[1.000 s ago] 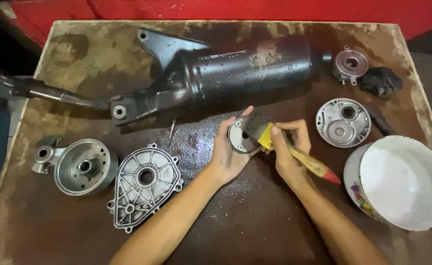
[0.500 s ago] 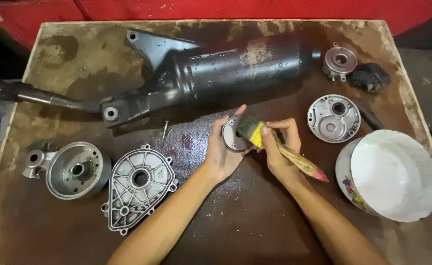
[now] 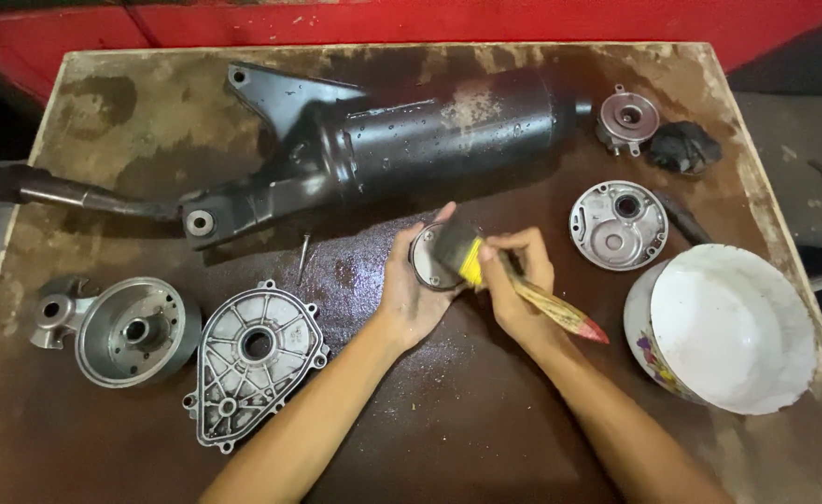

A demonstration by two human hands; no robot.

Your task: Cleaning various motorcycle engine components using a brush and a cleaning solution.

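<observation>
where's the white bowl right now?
In the head view the white bowl sits at the table's right edge, just right of the right hand holding the brush, below the round metal cover.

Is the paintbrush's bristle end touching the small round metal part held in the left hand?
Touching. The head view shows the paintbrush, gripped by the right hand, with its dark bristles pressed flat against the round metal part that the left hand holds; no gap shows.
</observation>
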